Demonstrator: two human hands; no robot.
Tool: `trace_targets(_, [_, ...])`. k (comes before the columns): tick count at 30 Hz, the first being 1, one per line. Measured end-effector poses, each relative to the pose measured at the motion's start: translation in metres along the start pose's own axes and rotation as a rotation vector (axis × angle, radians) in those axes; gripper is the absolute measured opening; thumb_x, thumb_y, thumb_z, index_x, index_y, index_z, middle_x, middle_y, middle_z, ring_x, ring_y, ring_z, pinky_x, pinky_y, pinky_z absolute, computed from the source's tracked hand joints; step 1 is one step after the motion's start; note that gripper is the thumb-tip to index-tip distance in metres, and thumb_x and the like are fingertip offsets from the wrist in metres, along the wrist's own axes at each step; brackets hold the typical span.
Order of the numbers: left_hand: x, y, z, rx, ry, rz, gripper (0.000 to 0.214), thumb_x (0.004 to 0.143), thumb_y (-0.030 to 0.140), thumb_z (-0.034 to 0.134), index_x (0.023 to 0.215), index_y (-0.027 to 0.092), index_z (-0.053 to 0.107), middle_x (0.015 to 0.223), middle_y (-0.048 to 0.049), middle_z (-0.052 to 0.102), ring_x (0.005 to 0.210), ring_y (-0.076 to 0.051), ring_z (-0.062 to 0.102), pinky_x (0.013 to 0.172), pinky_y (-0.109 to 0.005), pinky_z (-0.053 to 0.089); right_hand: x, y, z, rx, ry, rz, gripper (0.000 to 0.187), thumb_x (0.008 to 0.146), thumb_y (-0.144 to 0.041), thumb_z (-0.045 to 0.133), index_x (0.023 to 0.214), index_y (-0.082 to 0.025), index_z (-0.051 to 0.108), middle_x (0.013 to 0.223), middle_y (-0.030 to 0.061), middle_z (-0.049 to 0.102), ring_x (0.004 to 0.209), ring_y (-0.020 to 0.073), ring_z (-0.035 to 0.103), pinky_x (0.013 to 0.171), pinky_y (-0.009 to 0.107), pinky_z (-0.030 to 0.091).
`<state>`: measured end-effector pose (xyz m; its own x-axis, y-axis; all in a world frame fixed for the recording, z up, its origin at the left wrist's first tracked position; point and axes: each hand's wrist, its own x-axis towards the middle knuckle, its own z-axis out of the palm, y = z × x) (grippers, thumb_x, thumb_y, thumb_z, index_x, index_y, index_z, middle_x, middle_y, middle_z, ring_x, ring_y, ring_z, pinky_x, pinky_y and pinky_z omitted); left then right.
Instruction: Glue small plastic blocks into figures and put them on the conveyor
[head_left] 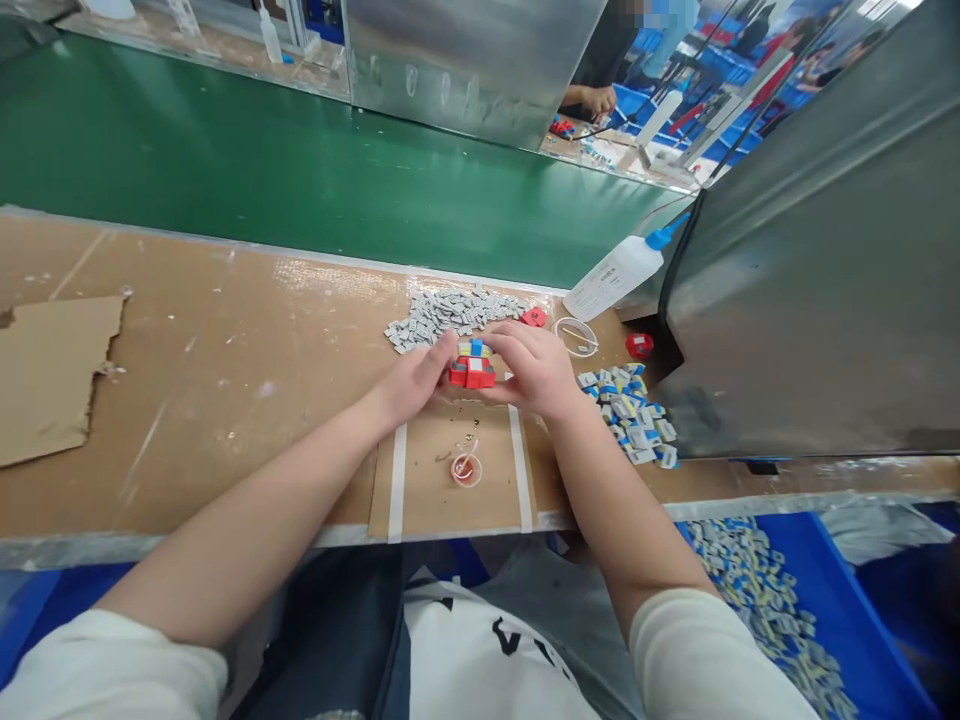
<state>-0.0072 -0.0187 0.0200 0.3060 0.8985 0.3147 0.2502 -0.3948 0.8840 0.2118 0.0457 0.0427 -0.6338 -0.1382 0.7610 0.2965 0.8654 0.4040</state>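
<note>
Between my two hands is a small red plastic toy part (472, 372), with a blue, yellow and grey piece on its top. My left hand (418, 383) grips its left side with the fingertips. From the right, my right hand (536, 368) pinches the same part between thumb and fingers. Just beyond the hands lies a pile of small grey plastic pieces (450, 312). Right of my right hand is a heap of grey, blue and yellow pieces (634, 415). Below the hands, a small clear cup (466, 468) with reddish contents stands on the cardboard.
A white squeeze bottle (619, 275) with a blue tip leans beside a metal panel (825, 260). A tape roll (576, 338) and red parts (639, 346) lie near it. Behind runs a green conveyor belt (262, 150). A blue bin (832, 590) holds many pieces. Across the belt, another person's hand (598, 100) shows.
</note>
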Motion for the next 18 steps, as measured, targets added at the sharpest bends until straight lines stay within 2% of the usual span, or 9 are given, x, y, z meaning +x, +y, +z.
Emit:
trace_targets(1, [-0.001, -0.001, -0.002, 0.217, 0.115, 0.156, 0.081, 0.093, 0.095, 0.036, 0.086, 0.017, 0.059, 0.07, -0.0032, 0.058, 0.055, -0.013, 0.049, 0.05, -0.027, 0.034, -0.002, -0.001, 0.001, 0.01, 0.034, 0.004, 0.045, 0.104, -0.056, 0.06, 0.116, -0.013, 0.058, 0.094, 0.0074, 0.067, 0.083, 0.0141, 0.061, 0.071, 0.027, 0.045])
trace_targets(3, [-0.003, 0.0, -0.007, 0.593, 0.217, 0.479, 0.08, 0.092, 0.093, 0.045, 0.11, 0.017, 0.063, 0.089, -0.0042, 0.068, 0.069, -0.014, 0.059, 0.058, -0.026, 0.039, -0.005, -0.004, 0.003, 0.041, 0.086, 0.001, 0.044, 0.104, -0.055, 0.059, 0.114, -0.013, 0.058, 0.091, 0.006, 0.066, 0.081, 0.0127, 0.059, 0.068, 0.025, 0.042])
trace_targets(4, [-0.004, 0.002, -0.009, 0.73, 0.221, 0.607, 0.079, 0.093, 0.091, 0.046, 0.113, 0.017, 0.063, 0.091, -0.004, 0.068, 0.071, -0.014, 0.06, 0.06, -0.026, 0.04, -0.006, -0.006, 0.004, 0.063, 0.095, -0.003, 0.044, 0.104, -0.056, 0.058, 0.114, -0.013, 0.058, 0.09, 0.0058, 0.065, 0.08, 0.0123, 0.058, 0.067, 0.025, 0.041])
trace_targets(6, [-0.006, 0.008, -0.012, 0.915, 0.226, 0.773, 0.075, 0.097, 0.088, 0.044, 0.1, 0.015, 0.063, 0.082, -0.0028, 0.064, 0.067, -0.013, 0.056, 0.057, -0.027, 0.036, -0.009, -0.01, 0.005, 0.119, 0.087, -0.009, 0.047, 0.106, -0.06, 0.053, 0.111, -0.013, 0.057, 0.088, 0.0054, 0.064, 0.077, 0.0118, 0.056, 0.066, 0.025, 0.038])
trace_targets(10, [-0.01, 0.021, -0.01, 1.064, 0.214, 0.888, 0.076, 0.094, 0.089, 0.046, 0.078, 0.016, 0.055, 0.067, -0.0002, 0.052, 0.059, -0.013, 0.045, 0.053, -0.031, 0.029, -0.011, -0.017, 0.007, 0.25, 0.074, 0.023, 0.05, 0.106, -0.064, 0.05, 0.102, -0.014, 0.054, 0.084, 0.0039, 0.062, 0.072, 0.011, 0.051, 0.065, 0.026, 0.035])
trace_targets(15, [-0.012, 0.021, 0.0, 1.005, 0.213, 0.906, 0.075, 0.095, 0.089, 0.044, 0.071, 0.018, 0.048, 0.062, 0.0011, 0.044, 0.056, -0.012, 0.037, 0.053, -0.031, 0.028, -0.011, -0.02, 0.006, 0.287, 0.026, 0.013, 0.055, 0.108, -0.065, 0.037, 0.088, -0.016, 0.049, 0.077, 0.0025, 0.053, 0.069, 0.0116, 0.044, 0.063, 0.027, 0.027])
trace_targets(18, [-0.013, 0.02, 0.005, 0.929, 0.2, 0.888, 0.076, 0.095, 0.09, 0.04, 0.072, 0.018, 0.047, 0.06, 0.0024, 0.04, 0.054, -0.012, 0.033, 0.053, -0.031, 0.026, -0.012, -0.022, 0.005, 0.264, 0.029, 0.015, 0.055, 0.107, -0.064, 0.04, 0.078, -0.017, 0.043, 0.07, 0.0004, 0.045, 0.064, 0.0112, 0.035, 0.063, 0.029, 0.021])
